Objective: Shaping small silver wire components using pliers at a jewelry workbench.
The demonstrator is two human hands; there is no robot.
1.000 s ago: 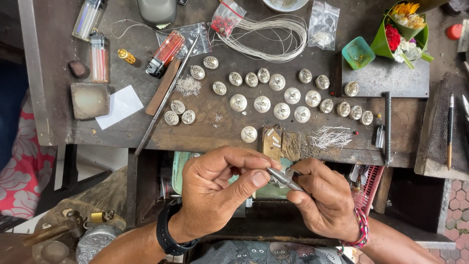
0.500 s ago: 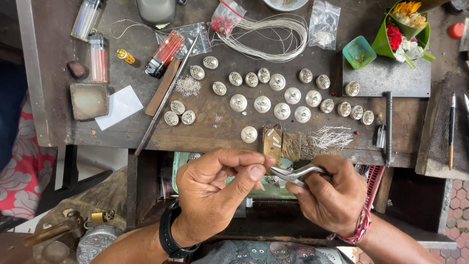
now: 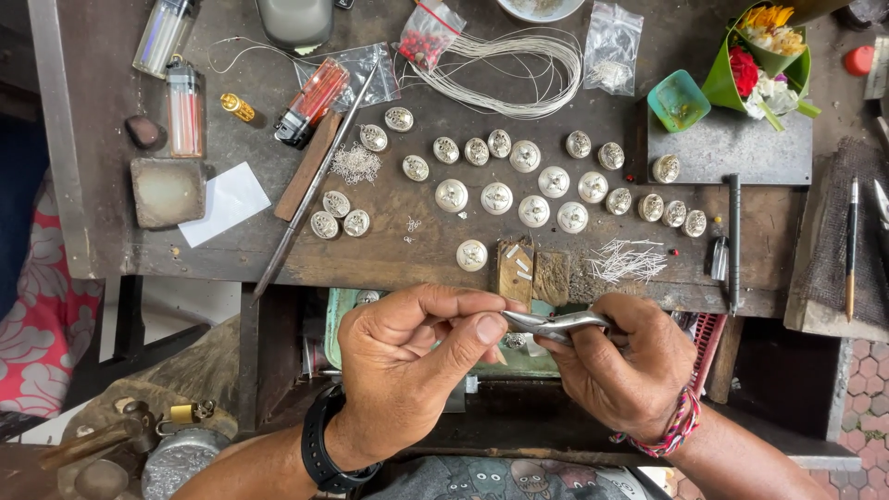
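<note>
**Pliers meet pinched fingers at the bench edge**

I see my right hand (image 3: 622, 370) closed around small metal pliers (image 3: 556, 323), their tips reaching my left hand (image 3: 417, 370), whose pinched thumb and forefinger steady something too tiny to identify, below the silver buttons (image 3: 519, 190).

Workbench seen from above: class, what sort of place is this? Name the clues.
Probably a jeweller's or silversmith's bench: rows of round silver ornaments, a coil of pale wire, and small pliers held in the right hand.

A jeweller's workshop: worn workbench (image 3: 417, 250), silver domed pieces (image 3: 532, 181), wire coil (image 3: 505, 60).
</note>
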